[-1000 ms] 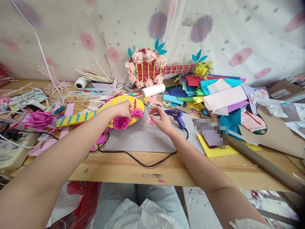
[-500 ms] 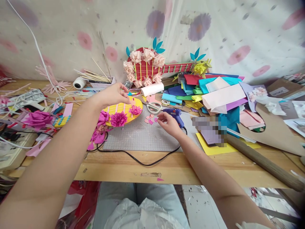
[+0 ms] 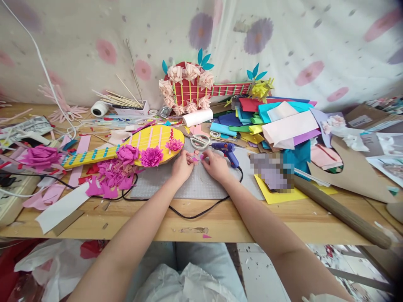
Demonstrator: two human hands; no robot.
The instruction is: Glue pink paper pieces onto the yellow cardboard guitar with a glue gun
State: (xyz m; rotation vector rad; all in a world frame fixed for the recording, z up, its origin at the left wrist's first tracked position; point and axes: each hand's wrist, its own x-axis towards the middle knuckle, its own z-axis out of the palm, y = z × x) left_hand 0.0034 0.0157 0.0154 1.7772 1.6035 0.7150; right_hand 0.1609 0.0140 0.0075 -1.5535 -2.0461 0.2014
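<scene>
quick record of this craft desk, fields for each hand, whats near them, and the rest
left hand: left hand over the grey cutting mat, fingertips at small pink paper pieces
right hand: right hand pinching at the same pieces; whether either grips one is unclear
near left: yellow paper guitar with magenta paper flowers
near right: blue glue gun, scissors
back: red paper guitar against the floral cloth
right side: stack of coloured paper, cardboard sheet, wooden rod
</scene>
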